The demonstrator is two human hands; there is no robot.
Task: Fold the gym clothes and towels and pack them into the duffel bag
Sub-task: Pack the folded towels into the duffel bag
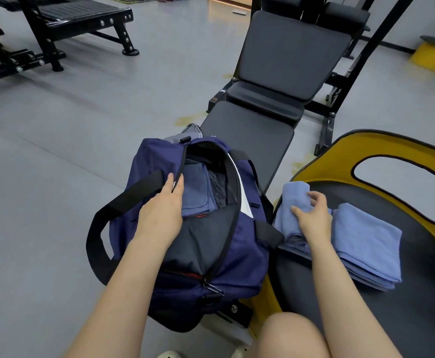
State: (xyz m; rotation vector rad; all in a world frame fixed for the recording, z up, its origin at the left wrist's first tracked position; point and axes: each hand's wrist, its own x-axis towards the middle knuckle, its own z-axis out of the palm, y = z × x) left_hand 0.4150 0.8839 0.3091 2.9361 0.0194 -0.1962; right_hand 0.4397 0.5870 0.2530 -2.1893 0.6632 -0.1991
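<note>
1. The left hand (163, 210) pinches the zipper edge of a navy duffel bag (239, 257), holding its mouth wide; the right hand (313, 215) closes around a rolled blue towel (292, 202) just beside the bag.
2. A folded blue towel (197, 188) lies inside the bag; a folded stack (368, 244) sits right of the hand on a black-and-yellow seat (418, 293).
3. The white tag (244, 200) is unreadable; the bag's underside is hidden.
</note>
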